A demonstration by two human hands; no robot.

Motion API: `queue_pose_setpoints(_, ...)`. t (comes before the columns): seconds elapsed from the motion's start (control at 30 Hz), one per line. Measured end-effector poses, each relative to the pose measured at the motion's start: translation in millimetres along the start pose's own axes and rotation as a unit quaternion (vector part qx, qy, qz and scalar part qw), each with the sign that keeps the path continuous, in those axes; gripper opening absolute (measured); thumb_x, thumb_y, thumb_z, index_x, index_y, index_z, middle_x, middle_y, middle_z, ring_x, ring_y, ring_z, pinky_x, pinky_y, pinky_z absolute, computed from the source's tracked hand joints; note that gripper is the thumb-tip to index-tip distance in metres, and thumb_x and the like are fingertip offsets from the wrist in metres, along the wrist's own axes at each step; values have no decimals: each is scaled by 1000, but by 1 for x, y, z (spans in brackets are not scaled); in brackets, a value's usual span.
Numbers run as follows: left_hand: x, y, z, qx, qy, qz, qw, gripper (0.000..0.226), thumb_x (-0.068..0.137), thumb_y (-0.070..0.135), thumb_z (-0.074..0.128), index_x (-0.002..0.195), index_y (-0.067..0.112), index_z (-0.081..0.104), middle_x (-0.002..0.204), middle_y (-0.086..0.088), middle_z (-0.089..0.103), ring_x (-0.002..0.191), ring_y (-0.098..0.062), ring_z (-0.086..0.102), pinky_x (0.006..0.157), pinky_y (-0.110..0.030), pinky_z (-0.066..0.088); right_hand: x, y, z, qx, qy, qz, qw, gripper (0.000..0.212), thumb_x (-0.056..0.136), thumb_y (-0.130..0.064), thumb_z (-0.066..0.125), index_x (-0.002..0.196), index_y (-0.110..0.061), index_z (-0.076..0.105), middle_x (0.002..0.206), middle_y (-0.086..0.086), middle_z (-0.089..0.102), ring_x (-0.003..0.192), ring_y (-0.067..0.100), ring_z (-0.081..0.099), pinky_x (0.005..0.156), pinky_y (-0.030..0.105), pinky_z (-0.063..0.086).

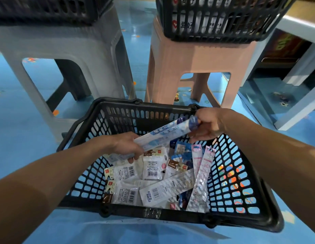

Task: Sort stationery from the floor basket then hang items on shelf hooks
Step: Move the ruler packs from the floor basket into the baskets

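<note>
over basket (170, 216), packet (163, 135) diagonal, up-right

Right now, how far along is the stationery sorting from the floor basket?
Mid-sorting. The basket on the pink stool already holds packs. The left hand and right hand grip one long blue packet above the floor basket. Many packets lie inside it; no shelf hooks are in view, so hanging is all left.

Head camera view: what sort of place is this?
Probably a stationery shop's stock area: a black shopping basket on the floor holds barcoded packets, another stocked basket sits on a pink stool, and the left hand and right hand grip a long blue-white packet.
</note>
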State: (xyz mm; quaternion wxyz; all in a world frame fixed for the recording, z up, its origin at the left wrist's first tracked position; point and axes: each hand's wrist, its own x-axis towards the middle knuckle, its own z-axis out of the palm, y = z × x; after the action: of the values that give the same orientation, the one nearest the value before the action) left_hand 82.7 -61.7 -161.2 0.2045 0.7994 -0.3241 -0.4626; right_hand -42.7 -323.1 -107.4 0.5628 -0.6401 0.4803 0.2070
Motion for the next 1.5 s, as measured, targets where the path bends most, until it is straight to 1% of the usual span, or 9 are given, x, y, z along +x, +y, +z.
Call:
queue_pose_setpoints(0.2, -2, 0, -3, -33, 11, -17, 999, 22, 85, 9, 70, 107, 12, 69, 93, -7, 77, 83, -20, 76, 81, -39, 61, 1, 10, 29, 100, 52, -201, 973, 50, 107, -49, 31, 105, -15, 68, 100, 10, 79, 99, 27, 74, 86, 40, 52)
queue_pose_setpoints(0.53, -4, 21, 4, -109, 18, -3, 994, 28, 92, 3, 55, 120, 5, 56, 94, -9, 75, 82, -19, 76, 83, -35, 58, 9, 4, 49, 277, -14, -196, 941, 54, 108, -53, 31, 122, -12, 63, 113, 19, 75, 104, 33, 73, 78, 42, 61)
queue_pose_setpoints(0.63, -5, 18, -1, -143, 30, 9, 989, 41, 84, 8, 60, 124, 0, 57, 93, -11, 76, 86, -23, 76, 86, -40, 59, 5, 7, 46, 313, -80, -250, 913, 57, 103, -59, 42, 127, -11, 63, 101, 12, 77, 112, 31, 71, 94, 43, 58)
queue_pose_setpoints(0.73, -5, 20, -3, -187, 44, 10, 981, 61, 66, 21, 65, 122, -2, 59, 104, -20, 76, 98, -36, 75, 96, -51, 57, -1, 15, 45, 215, -170, -269, 923, 47, 89, -48, 66, 124, -16, 62, 114, 7, 75, 115, 27, 68, 102, 43, 50)
queue_pose_setpoints(0.83, 4, 29, 3, -181, 18, 16, 983, 43, 77, 19, 63, 116, 0, 61, 103, -19, 75, 99, -31, 74, 93, -45, 57, 7, 24, 59, 72, -219, -233, 945, 44, 85, -31, 74, 125, -17, 63, 123, 6, 71, 114, 24, 66, 98, 40, 51)
queue_pose_setpoints(1.0, 28, 13, 6, 63, 73, 23, 995, 37, 90, 20, 67, 126, 12, 67, 129, 5, 60, 121, -16, 55, 108, -41, 46, 29, 36, 47, -29, -122, -221, 967, 18, 96, -13, 68, 113, -7, 65, 107, 7, 77, 103, 22, 73, 85, 35, 60)
queue_pose_setpoints(1.1, 43, -12, 0, 253, 139, 0, 957, 57, 92, 20, 65, 145, 8, 50, 147, -9, 49, 135, -26, 47, 111, -34, 42, 41, 54, 25, -107, -86, -177, 975, 23, 95, -14, 70, 116, -7, 65, 107, 6, 77, 100, 21, 74, 89, 37, 61)
queue_pose_setpoints(1.33, 65, -39, 12, 371, 119, -41, 920, 65, 97, 32, 61, 152, 12, 34, 147, -9, 45, 134, -27, 48, 108, -35, 44, 45, 69, 15, -150, -82, -141, 975, 31, 94, -17, 72, 123, -14, 64, 119, 7, 72, 110, 25, 68, 92, 36, 57)
queue_pose_setpoints(1.5, 65, -34, 27, 484, 106, -31, 868, 39, 101, 26, 55, 139, 17, 49, 136, -9, 56, 121, -29, 58, 95, -38, 51, 49, 68, 23, -162, -83, -122, 976, 33, 92, -16, 75, 123, -11, 64, 123, 14, 71, 115, 34, 68, 90, 37, 60)
